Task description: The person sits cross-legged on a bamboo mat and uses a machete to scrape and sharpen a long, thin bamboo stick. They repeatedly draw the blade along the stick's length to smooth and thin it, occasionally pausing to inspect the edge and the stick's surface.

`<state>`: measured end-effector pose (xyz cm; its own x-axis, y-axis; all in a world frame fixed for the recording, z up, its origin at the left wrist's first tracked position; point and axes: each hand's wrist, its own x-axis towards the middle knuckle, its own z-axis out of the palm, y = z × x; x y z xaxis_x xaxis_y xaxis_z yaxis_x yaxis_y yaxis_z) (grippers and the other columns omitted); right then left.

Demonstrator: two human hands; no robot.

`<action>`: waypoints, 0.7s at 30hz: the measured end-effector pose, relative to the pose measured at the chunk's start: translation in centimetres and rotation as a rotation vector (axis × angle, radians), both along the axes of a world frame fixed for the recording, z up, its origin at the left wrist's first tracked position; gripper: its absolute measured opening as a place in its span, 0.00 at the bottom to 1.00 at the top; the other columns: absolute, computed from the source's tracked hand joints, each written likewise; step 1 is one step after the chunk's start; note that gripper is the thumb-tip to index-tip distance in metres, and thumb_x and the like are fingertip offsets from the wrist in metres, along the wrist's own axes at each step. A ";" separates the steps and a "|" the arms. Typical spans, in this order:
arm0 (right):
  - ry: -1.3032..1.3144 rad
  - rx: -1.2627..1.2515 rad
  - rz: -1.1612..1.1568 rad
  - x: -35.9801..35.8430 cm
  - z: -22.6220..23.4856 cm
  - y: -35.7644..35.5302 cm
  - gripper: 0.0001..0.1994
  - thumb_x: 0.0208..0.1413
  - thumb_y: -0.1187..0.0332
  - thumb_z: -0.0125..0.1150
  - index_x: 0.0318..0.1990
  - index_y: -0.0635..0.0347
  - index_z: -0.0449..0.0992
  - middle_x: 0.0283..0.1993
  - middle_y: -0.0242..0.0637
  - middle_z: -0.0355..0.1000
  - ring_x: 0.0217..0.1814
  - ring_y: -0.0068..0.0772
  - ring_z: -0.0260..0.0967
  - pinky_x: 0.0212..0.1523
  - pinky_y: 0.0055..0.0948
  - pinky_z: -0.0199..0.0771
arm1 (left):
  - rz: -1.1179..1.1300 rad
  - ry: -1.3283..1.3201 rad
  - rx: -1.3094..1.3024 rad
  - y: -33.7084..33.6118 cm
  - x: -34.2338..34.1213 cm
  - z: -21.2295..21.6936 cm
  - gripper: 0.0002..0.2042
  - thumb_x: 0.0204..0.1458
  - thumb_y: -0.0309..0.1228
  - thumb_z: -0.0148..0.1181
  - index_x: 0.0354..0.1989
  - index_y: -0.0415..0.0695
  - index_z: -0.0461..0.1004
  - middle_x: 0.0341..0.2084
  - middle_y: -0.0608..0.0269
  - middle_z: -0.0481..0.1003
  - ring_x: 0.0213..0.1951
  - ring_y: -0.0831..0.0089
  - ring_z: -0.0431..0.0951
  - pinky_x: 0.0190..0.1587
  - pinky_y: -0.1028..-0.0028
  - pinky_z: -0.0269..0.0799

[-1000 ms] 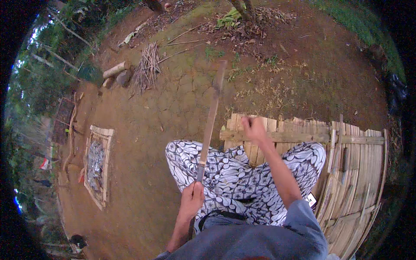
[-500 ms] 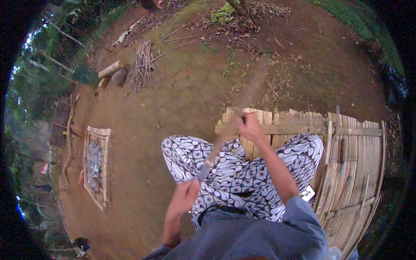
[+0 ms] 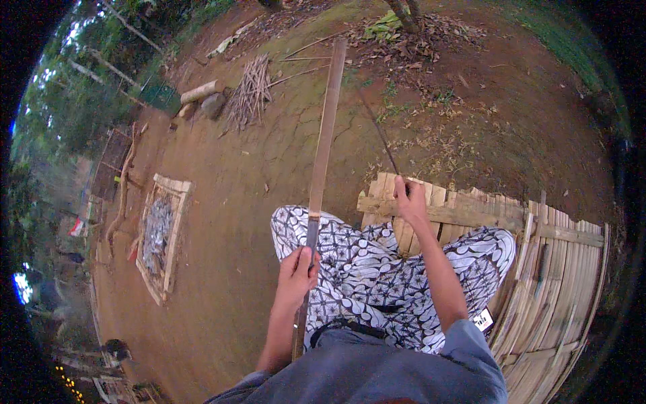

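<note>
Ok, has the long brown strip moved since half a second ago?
Yes: the long brown strip has swung leftward, its far end now nearer the stick pile.

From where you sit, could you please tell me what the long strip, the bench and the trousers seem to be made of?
Long strip: perhaps bamboo, fairly smooth-looking; a lighter joint-like band crosses it.
Bench: likely split bamboo, seemingly unpainted, given its uneven straw-coloured slats.
Trousers: apparently matte patterned cloth, by the soft folds.

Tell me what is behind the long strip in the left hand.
Behind the strip are brown ground and, lower down, patterned trousers; whatever the strip directly covers is hidden.
</note>
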<state>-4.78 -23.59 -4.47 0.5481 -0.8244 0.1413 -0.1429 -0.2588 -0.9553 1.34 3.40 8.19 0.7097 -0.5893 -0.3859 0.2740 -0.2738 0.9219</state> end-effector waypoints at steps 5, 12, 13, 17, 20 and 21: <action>-0.087 0.198 0.072 0.5 -1.7 0.4 0.27 0.58 0.49 0.44 0.19 0.66 0.69 0.13 0.37 0.63 0.15 0.27 0.60 0.19 0.28 0.59 | 0.083 0.128 -0.151 -1.0 0.1 -0.6 0.16 0.60 0.42 0.43 0.32 0.39 0.67 0.15 0.71 0.59 0.14 0.86 0.54 0.15 0.83 0.51; -0.276 0.435 0.176 0.3 0.1 1.8 0.24 0.57 0.51 0.50 0.17 0.63 0.69 0.13 0.28 0.62 0.16 0.18 0.59 0.17 0.23 0.57 | 0.106 0.279 -0.189 -1.6 0.2 -2.6 0.14 0.59 0.40 0.46 0.33 0.39 0.67 0.16 0.71 0.60 0.15 0.85 0.55 0.16 0.83 0.52; -0.276 0.457 0.177 0.2 0.1 2.0 0.23 0.56 0.52 0.52 0.17 0.62 0.69 0.13 0.28 0.62 0.16 0.18 0.58 0.17 0.22 0.57 | 0.097 0.283 -0.183 -1.7 0.1 -2.9 0.14 0.59 0.39 0.46 0.33 0.39 0.67 0.16 0.71 0.61 0.15 0.85 0.55 0.17 0.83 0.52; -0.258 0.421 0.156 0.5 0.2 2.9 0.21 0.53 0.53 0.57 0.20 0.63 0.71 0.15 0.28 0.63 0.17 0.17 0.58 0.19 0.22 0.57 | 0.054 0.256 -0.098 -2.4 -0.4 -4.0 0.13 0.59 0.39 0.47 0.32 0.39 0.66 0.16 0.71 0.61 0.15 0.85 0.56 0.17 0.82 0.52; -0.178 0.434 0.173 0.0 0.9 2.9 0.18 0.50 0.56 0.62 0.24 0.65 0.74 0.18 0.29 0.67 0.21 0.18 0.61 0.23 0.23 0.62 | -0.019 0.155 -0.020 -2.9 -1.3 -4.5 0.12 0.58 0.37 0.49 0.30 0.40 0.66 0.17 0.71 0.62 0.15 0.84 0.59 0.17 0.82 0.56; -0.276 0.348 0.134 0.3 0.5 3.1 0.16 0.48 0.58 0.64 0.25 0.66 0.75 0.21 0.31 0.70 0.24 0.18 0.64 0.27 0.24 0.65 | -0.053 0.105 -0.001 -3.0 -1.4 -5.0 0.11 0.58 0.36 0.49 0.30 0.40 0.66 0.17 0.71 0.63 0.15 0.84 0.59 0.17 0.82 0.57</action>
